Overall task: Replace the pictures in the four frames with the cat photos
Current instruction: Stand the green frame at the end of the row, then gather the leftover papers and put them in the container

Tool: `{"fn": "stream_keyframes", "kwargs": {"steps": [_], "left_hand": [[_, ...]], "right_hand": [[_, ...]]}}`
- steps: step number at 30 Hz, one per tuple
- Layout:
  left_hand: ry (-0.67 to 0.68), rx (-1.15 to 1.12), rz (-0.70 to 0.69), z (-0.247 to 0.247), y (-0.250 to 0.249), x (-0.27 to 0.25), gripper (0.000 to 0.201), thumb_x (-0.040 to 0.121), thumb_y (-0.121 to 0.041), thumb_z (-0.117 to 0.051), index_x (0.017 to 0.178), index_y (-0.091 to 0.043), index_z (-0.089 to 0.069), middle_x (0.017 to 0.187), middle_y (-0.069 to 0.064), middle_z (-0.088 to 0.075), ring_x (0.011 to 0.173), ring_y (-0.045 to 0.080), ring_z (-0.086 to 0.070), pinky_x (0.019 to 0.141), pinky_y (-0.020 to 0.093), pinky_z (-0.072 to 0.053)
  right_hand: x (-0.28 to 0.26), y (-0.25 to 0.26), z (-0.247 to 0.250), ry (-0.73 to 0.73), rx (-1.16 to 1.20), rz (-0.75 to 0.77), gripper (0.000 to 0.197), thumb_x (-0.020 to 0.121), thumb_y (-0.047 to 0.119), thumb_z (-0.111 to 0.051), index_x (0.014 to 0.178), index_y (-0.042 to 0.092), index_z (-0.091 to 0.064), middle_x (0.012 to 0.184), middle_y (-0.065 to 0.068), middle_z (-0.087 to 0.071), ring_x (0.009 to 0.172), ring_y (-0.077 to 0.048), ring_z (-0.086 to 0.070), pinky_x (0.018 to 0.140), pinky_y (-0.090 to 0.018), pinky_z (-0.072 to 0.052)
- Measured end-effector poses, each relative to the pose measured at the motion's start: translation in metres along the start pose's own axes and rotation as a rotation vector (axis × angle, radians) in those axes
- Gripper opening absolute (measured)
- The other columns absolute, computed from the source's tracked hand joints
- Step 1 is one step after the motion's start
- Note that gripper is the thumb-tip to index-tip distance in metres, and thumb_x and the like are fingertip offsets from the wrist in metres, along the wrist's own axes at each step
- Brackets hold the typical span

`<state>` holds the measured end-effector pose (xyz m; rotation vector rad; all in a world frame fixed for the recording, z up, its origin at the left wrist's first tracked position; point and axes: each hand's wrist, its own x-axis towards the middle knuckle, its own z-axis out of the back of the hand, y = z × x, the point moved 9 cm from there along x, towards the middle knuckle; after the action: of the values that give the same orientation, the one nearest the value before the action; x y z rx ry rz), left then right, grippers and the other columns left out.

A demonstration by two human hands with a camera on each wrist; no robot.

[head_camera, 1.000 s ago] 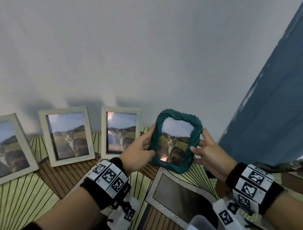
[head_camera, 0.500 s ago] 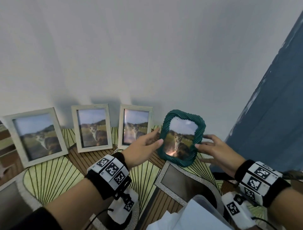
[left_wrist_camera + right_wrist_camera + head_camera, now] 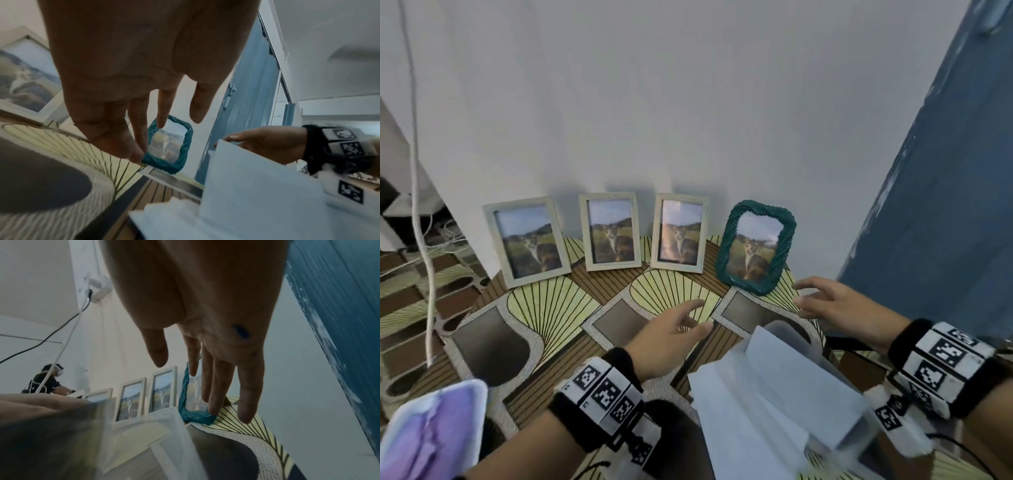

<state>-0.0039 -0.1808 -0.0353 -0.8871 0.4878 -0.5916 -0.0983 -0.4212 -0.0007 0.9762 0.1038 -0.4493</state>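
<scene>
both hands (image 3: 746, 322) now off the green frame (image 3: 756, 247)

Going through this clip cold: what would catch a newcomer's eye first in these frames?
Four frames stand in a row against the white wall, each showing a cat photo; the green woven frame at the right end stands out beside three pale frames. In front of them, the left hand and right hand hang open over the patterned mat, holding nothing. White papers lie nearest the camera.
</scene>
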Motion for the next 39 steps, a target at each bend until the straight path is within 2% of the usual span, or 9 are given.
{"fn": "stream_keyframes", "kwargs": {"steps": [6,12,15,20,23,28,33,37,39], "left_hand": [[0.109,0.334,0.06,-0.034,0.03,-0.025,0.081,0.086,-0.049,-0.065,0.153,-0.027,-0.024,0.147,-0.001,-0.045,0.129,0.019,-0.046,0.099,0.025,-0.038],[0.106,0.553,0.098,-0.045,0.031,-0.012,0.087,0.074,-0.059,-0.073,0.143,-0.019,-0.039,0.134,0.007,-0.047,0.122,0.026,-0.047,0.102,0.042,-0.044],[0.128,0.651,0.15,-0.052,0.028,-0.006,0.07,0.067,-0.06,-0.078,0.118,-0.019,-0.053,0.116,0.003,-0.05,0.104,0.023,-0.052,0.092,0.041,-0.049],[0.197,0.687,0.229,-0.063,0.021,0.003,0.048,0.071,-0.048,-0.081,0.087,-0.018,-0.047,0.085,-0.002,-0.054,0.084,0.02,-0.057,0.07,0.033,-0.049],[0.223,0.672,0.248,-0.065,0.013,0.006,0.047,0.07,-0.043,-0.083,0.076,-0.018,-0.044,0.078,-0.002,-0.053,0.08,0.02,-0.057,0.067,0.033,-0.047],[0.235,0.658,0.269,-0.064,0.012,0.005,0.046,0.07,-0.04,-0.085,0.083,-0.014,-0.05,0.087,0.0,-0.06,0.09,0.022,-0.062,0.075,0.034,-0.053],[0.214,0.675,0.267,-0.069,0.009,0.003,0.062,0.074,-0.039,-0.082,0.119,-0.011,-0.048,0.112,0.003,-0.057,0.106,0.026,-0.058,0.087,0.038,-0.052],[0.188,0.7,0.232,-0.069,0.009,-0.002,0.059,0.077,-0.038,-0.078,0.119,-0.014,-0.046,0.107,0.0,-0.054,0.1,0.023,-0.057,0.078,0.035,-0.051],[0.175,0.678,0.233,-0.066,0.014,-0.006,0.057,0.076,-0.038,-0.079,0.118,-0.017,-0.046,0.11,0.0,-0.056,0.1,0.022,-0.057,0.083,0.036,-0.053]], "right_hand": [[-0.046,-0.022,-0.02,0.036,-0.186,0.044,0.039,0.091,0.058,-0.052,0.124,0.039,-0.049,0.106,0.012,-0.068,0.098,-0.005,-0.063,0.077,-0.024,-0.049],[-0.069,-0.042,-0.035,0.026,-0.188,0.015,0.04,0.092,0.055,-0.056,0.126,0.037,-0.048,0.108,0.007,-0.068,0.097,-0.012,-0.066,0.085,-0.035,-0.056],[-0.072,-0.047,-0.033,-0.022,-0.205,0.009,0.041,0.092,0.038,-0.063,0.13,0.03,-0.05,0.113,0.005,-0.066,0.101,-0.015,-0.065,0.091,-0.041,-0.055],[-0.074,-0.055,-0.032,-0.092,-0.297,0.001,0.044,0.088,0.015,-0.067,0.128,0.023,-0.054,0.117,0.003,-0.065,0.104,-0.015,-0.062,0.091,-0.036,-0.053],[-0.075,-0.064,-0.037,-0.103,-0.282,-0.014,0.037,0.09,0.007,-0.058,0.122,0.023,-0.049,0.113,0.001,-0.064,0.1,-0.017,-0.061,0.086,-0.033,-0.052],[-0.075,-0.073,-0.033,-0.152,-0.232,-0.021,0.034,0.092,0.004,-0.053,0.118,0.022,-0.044,0.112,0.001,-0.058,0.097,-0.014,-0.056,0.072,-0.027,-0.045],[-0.077,-0.083,-0.028,-0.184,-0.184,-0.05,0.032,0.093,0.005,-0.052,0.118,0.022,-0.042,0.108,0.003,-0.057,0.095,-0.013,-0.056,0.076,-0.032,-0.047],[-0.08,-0.085,-0.027,-0.199,-0.159,-0.074,0.03,0.094,0.007,-0.052,0.118,0.022,-0.04,0.104,0.005,-0.056,0.092,-0.011,-0.054,0.07,-0.029,-0.045],[-0.082,-0.085,-0.026,-0.203,-0.158,-0.082,0.031,0.094,0.007,-0.052,0.12,0.021,-0.04,0.108,0.003,-0.057,0.096,-0.015,-0.055,0.073,-0.029,-0.046]]}}
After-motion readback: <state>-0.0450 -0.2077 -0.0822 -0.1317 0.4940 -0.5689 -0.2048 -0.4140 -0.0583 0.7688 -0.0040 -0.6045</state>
